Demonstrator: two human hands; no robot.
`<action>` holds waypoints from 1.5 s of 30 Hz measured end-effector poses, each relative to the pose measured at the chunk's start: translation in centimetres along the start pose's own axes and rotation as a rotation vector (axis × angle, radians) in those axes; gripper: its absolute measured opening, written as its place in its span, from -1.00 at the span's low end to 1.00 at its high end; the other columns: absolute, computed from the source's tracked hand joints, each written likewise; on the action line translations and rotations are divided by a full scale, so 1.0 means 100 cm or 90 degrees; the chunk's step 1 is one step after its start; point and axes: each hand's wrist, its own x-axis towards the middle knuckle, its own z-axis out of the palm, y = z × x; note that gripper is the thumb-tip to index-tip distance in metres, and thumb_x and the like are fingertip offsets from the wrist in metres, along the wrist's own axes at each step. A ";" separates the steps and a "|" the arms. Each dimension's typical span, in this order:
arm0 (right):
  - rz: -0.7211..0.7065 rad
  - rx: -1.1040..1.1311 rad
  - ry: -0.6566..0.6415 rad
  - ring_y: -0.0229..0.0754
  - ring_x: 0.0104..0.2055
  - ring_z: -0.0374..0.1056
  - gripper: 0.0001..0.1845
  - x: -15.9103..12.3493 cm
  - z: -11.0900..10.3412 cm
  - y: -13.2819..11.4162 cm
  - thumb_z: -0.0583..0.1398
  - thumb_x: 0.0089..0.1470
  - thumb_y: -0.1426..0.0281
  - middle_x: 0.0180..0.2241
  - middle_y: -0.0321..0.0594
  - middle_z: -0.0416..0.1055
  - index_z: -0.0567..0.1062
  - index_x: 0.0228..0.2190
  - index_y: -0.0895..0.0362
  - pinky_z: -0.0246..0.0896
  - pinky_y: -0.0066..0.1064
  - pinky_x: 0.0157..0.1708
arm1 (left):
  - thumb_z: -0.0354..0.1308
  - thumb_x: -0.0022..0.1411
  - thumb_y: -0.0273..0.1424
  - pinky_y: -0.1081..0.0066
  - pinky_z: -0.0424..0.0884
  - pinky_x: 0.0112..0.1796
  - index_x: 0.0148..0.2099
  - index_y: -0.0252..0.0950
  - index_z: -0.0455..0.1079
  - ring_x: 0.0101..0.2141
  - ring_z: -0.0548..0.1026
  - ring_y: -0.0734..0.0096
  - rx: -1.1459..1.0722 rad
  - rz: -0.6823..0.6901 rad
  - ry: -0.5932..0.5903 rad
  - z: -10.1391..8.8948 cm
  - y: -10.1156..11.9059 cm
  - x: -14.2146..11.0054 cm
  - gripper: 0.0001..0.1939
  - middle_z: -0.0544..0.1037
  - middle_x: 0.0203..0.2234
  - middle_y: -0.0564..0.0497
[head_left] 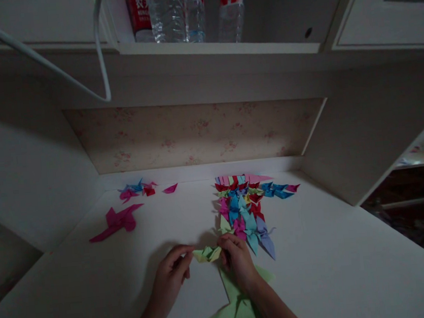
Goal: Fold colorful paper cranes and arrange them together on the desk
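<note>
Between my two hands is a small yellow-green folded paper piece [207,254], which looks like an origami boat or bird. My left hand [175,268] pinches its left tip. The right tip is pinched by my right hand [237,258], whose fingers partly hide it. Under my right wrist and forearm lies a large light-green folded paper shape [235,313], partly covered by the arm. Just beyond my right hand, rows of small colourful origami cranes [244,210] lie close together on the white tabletop [324,258].
A large magenta paper crane [118,221] lies at the left, with several small blue, pink and red folded pieces [138,189] behind it. Plastic bottles [169,14] stand on the shelf above. A white cable [59,71] hangs at the upper left. Side panels [365,130] flank the table.
</note>
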 end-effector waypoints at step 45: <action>-0.089 -0.079 -0.049 0.00 -0.13 0.37 -0.65 -0.005 0.013 -0.014 0.13 0.07 0.14 -0.38 -0.13 0.53 0.56 -0.32 0.13 0.17 -0.16 0.01 | 0.17 0.05 -0.48 0.43 0.42 -0.22 -0.25 -0.20 0.56 -0.25 0.56 0.31 0.621 0.290 -0.308 0.274 0.087 0.204 -0.80 0.64 -0.31 -0.04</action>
